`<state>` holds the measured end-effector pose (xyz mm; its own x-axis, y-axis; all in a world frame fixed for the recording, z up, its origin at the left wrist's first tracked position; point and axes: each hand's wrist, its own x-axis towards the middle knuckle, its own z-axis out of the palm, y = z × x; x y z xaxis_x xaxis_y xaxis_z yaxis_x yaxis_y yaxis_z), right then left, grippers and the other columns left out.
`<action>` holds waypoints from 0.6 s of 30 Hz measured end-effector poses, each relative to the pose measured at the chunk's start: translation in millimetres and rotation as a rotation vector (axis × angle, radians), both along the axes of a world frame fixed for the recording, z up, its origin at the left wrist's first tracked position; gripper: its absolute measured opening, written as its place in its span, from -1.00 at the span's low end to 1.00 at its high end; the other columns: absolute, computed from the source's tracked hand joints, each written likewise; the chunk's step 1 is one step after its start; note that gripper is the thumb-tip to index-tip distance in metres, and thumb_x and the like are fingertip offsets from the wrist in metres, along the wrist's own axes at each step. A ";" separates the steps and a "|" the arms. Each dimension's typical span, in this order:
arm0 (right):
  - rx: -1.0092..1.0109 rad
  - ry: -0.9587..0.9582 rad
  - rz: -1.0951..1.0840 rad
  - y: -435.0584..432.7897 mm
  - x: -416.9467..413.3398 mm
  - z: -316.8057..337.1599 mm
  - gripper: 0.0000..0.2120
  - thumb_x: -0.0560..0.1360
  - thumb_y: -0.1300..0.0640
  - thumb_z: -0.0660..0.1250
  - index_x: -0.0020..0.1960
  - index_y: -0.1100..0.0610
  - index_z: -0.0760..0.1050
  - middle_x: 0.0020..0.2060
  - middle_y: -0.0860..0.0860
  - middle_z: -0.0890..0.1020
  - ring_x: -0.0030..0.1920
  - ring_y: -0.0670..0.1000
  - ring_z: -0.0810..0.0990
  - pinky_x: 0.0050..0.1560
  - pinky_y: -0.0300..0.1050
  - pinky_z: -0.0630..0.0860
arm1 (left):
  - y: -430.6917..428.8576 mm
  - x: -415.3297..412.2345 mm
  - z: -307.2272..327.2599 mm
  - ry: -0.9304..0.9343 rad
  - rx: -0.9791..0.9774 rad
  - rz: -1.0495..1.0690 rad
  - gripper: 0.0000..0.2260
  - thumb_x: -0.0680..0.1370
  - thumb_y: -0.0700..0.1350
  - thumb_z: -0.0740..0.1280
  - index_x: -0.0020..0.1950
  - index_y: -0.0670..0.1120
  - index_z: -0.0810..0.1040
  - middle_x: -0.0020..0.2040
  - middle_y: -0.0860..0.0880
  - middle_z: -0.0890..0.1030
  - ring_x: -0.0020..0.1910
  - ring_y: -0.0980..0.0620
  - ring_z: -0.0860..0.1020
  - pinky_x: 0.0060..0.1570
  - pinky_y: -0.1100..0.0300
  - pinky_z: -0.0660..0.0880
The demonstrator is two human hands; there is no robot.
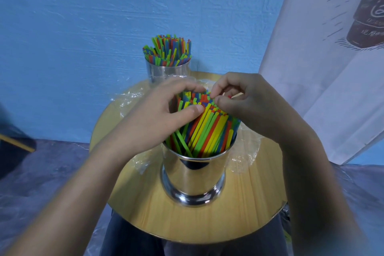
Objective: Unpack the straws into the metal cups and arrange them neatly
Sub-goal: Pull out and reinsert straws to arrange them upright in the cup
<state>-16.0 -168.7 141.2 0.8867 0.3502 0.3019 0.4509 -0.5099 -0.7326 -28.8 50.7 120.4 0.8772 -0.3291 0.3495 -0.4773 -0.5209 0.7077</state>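
- Steel near cup (pixel 193 178) stands upright on the front half of the round wooden table (pixel 239 214), set well in from the front edge, with bare wood around its base.
- Red, yellow, green and blue straws (pixel 209 131) fill this cup. They lean to the right, out over its rim, and their tips sit at uneven heights.
- Coming in from the left, the left hand (pixel 153 114) grips the upper ends of the bundle, thumb on the near side and fingers curled over the far side.
- Coming in from the right, the right hand (pixel 249 102) pinches a few straw tips between thumb and forefinger, its other fingers curled above them.
- Both hands meet over the bundle, almost touching.
- Against the table's back edge, close to the blue wall (pixel 83 27), stands the far cup (pixel 166 71), well apart from the near one. Its far straws (pixel 167 51) stand more upright and fan out slightly.
- Clear plastic wrap (pixel 128 97) lies crumpled between the cups and spreads out on both sides of the near cup, toward the table's left and right edges.
- On the right, a white printed banner (pixel 311 48) hangs close to the table.
- On the left, open floor covering (pixel 41 172) runs out to a dark object (pixel 12 147) at the frame's edge.
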 end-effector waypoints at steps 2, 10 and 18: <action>0.035 0.036 0.025 -0.2 -0.4 0.4 -0.84 0.53 0.26 0.41 -0.11 0.01 0.63 -0.34 -0.30 0.60 -0.26 -0.26 0.55 -0.22 -0.43 0.42 | -2.3 -0.5 3.0 -0.012 -0.001 0.000 -0.77 0.56 0.13 0.40 0.20 0.17 0.62 0.17 0.20 0.57 0.24 0.20 0.53 0.24 0.19 0.48; 0.087 0.084 0.037 -4.8 -2.8 -0.1 -0.83 0.55 0.31 0.41 0.02 0.06 0.63 -0.18 -0.01 0.68 -0.19 -0.17 0.58 -0.13 -0.28 0.52 | -9.6 8.6 22.1 0.014 0.133 0.030 -0.81 0.50 0.12 0.28 0.06 0.21 0.62 0.04 0.19 0.58 0.10 0.22 0.56 0.22 0.02 0.49; 0.036 0.079 0.036 -5.8 -3.6 2.5 -0.87 0.53 0.27 0.42 -0.07 0.06 0.65 -0.27 -0.16 0.62 -0.22 -0.22 0.54 -0.17 -0.40 0.46 | -11.0 8.9 19.0 -0.010 0.125 0.014 -0.78 0.52 0.03 0.28 0.11 0.13 0.63 0.04 0.16 0.57 0.12 0.20 0.54 0.22 0.08 0.47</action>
